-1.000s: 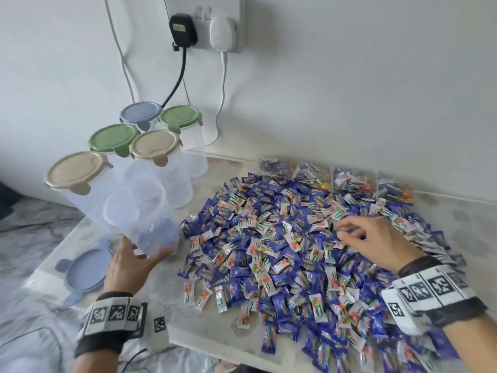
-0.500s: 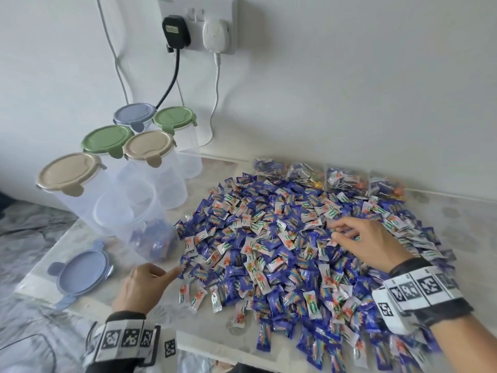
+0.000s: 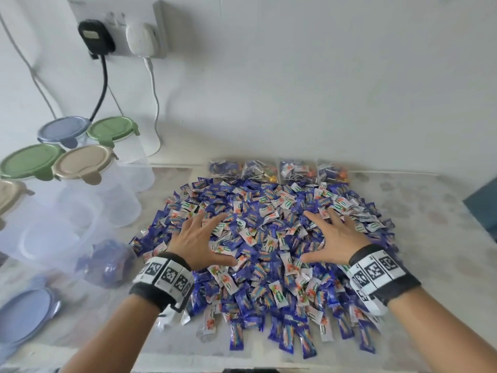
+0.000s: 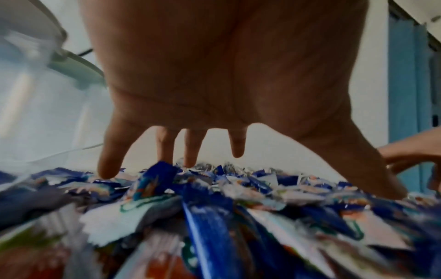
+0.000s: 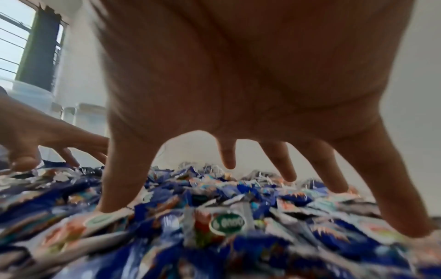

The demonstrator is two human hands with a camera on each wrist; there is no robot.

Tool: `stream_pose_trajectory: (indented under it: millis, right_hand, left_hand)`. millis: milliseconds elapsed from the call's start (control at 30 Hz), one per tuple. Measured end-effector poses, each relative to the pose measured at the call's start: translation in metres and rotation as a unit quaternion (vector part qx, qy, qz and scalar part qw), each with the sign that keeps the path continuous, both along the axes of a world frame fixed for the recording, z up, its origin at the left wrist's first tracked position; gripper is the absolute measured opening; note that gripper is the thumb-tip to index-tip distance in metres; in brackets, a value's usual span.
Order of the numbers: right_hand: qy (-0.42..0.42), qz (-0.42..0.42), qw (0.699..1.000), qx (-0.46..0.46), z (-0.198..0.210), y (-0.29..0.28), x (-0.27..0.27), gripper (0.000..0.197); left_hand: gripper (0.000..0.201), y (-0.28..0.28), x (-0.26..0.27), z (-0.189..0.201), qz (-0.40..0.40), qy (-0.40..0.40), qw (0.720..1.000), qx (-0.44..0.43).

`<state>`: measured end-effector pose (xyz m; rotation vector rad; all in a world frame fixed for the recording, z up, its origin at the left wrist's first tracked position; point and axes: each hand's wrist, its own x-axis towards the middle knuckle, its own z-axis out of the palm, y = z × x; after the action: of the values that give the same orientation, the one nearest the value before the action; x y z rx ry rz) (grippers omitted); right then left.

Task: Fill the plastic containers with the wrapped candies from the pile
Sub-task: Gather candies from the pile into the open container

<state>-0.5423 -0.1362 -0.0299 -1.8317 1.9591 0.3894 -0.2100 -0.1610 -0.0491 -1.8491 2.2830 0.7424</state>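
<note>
Both hands lie spread, palms down, on a broad pile of wrapped candies [image 3: 269, 238] covering the table [image 3: 430, 224]: the left hand [image 3: 200, 243] on the pile's left half, the right hand [image 3: 336, 235] on its right half, fingers splayed and fingertips touching wrappers, neither gripping anything. Left of the pile stand five lidded plastic containers [image 3: 113, 184], plus one open container [image 3: 67, 238] with a few candies at its bottom, just beside the left wrist. A loose blue lid [image 3: 24, 316] lies near the table's front left edge. Four clear bags [image 3: 279, 172] line the wall behind the pile. Bare tabletop shows right of the pile
</note>
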Motion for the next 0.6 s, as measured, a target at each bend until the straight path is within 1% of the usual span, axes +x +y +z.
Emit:
stream_pose_trajectory:
  millis: [33,100,200,300,400,533,600]
  right_hand:
    - [0.008,-0.004,1.0,0.008,-0.004,-0.001,0.0,0.118]
    - [0.017,-0.007,1.0,0.019,-0.011,-0.005,0.001,0.121]
    - [0.008,-0.005,1.0,0.016,-0.018,-0.009,0.009,0.114]
    - [0.004,0.019,1.0,-0.015,-0.02,-0.012,0.02,0.101]
    - [-0.009,0.029,0.999,-0.045,-0.024,-0.018,0.026,0.091]
    - [-0.053,0.025,0.996,-0.072,-0.022,-0.024,0.03,0.077]
    - [-0.062,0.023,0.995,-0.075,-0.02,-0.026,0.03,0.075]
  left_hand:
    - [0.122,-0.005,-0.002,-0.005,-0.01,-0.018,1.0,0.007]
    - [0.125,-0.013,-0.007,-0.011,-0.021,-0.029,0.999,0.018]
    - [0.127,-0.024,-0.011,-0.02,-0.035,-0.043,0.998,0.027]
    - [0.126,-0.029,-0.015,-0.023,-0.049,-0.042,0.998,0.025]
    - [0.118,-0.035,-0.014,-0.02,-0.065,-0.044,0.997,0.021]
    - [0.097,-0.046,-0.014,-0.018,-0.09,-0.056,0.994,-0.002]
    - [0.09,-0.048,-0.017,-0.018,-0.098,-0.051,0.994,-0.019]
